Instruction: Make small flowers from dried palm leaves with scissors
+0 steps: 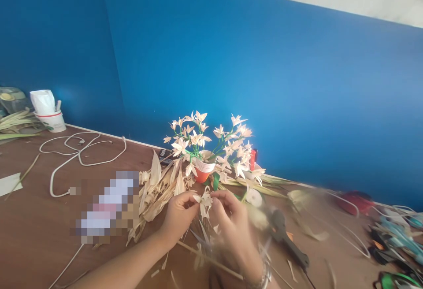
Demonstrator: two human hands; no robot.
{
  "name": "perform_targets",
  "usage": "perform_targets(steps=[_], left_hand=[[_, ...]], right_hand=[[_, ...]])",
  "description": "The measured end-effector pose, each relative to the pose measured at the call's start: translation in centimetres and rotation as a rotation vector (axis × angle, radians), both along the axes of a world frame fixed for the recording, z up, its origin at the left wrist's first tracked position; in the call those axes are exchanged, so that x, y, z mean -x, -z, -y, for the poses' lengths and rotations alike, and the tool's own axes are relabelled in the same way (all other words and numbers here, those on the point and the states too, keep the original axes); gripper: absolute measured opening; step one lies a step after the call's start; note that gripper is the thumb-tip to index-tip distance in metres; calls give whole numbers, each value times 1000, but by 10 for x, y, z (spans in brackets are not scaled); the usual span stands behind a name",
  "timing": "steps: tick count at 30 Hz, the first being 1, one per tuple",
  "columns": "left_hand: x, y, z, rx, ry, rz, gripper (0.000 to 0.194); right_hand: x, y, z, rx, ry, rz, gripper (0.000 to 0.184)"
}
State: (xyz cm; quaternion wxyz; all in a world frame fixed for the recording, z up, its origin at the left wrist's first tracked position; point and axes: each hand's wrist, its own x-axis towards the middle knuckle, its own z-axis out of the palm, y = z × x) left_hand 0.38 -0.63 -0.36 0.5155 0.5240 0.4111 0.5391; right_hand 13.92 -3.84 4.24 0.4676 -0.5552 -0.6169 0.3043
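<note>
While a pixelated patch (109, 209) covers whatever lies on the left of the table, the pile of clutter (393, 236) on the right is cut off by the edge and hard to sort out; both forearms run out of the bottom, the right hand (233, 218) is smeared by blur, and the wristband (265, 276) is only partly seen.

A blue wall (247, 60) fills most of the upper view; below it spreads a brown table (29, 240), strewn with dry husks (157, 209) heaped left of centre and scraps around them; against the wall stands a red and white cup (204, 172) of pale flowers on green stems; a white cup (54, 122) is at the far left, a white cable (59, 196) loops nearer, and a dark glue gun (287, 238) lies to the right, its outline soft.

The small flower (206, 201) is up between the two hands, in front of the red and white cup; the left hand (180, 214) pinches its left edge between thumb and forefinger; the right hand's thumb and forefinger are together at its right edge, pinching there.
</note>
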Motion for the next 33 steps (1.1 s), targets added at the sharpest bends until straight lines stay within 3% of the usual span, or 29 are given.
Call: perform_targets(steps=[3,15,22,27,33], left_hand=[[0,0,-1,-39,20,-36,13],[0,-2,0,-125,148,-82,10],[0,-3,-1,71,30,-39,13],[0,1,-3,111,-9,-19,9],[-2,-3,-2,102,37,54,7]], right_hand=[[1,-2,-6,163,-33,-126,20],[-3,-6,-9,420,-89,-419,19],[-4,-7,-12,377,-12,-363,27],[-4,-4,-11,548,-197,-309,35],[-1,6,-12,660,-227,-488,26]])
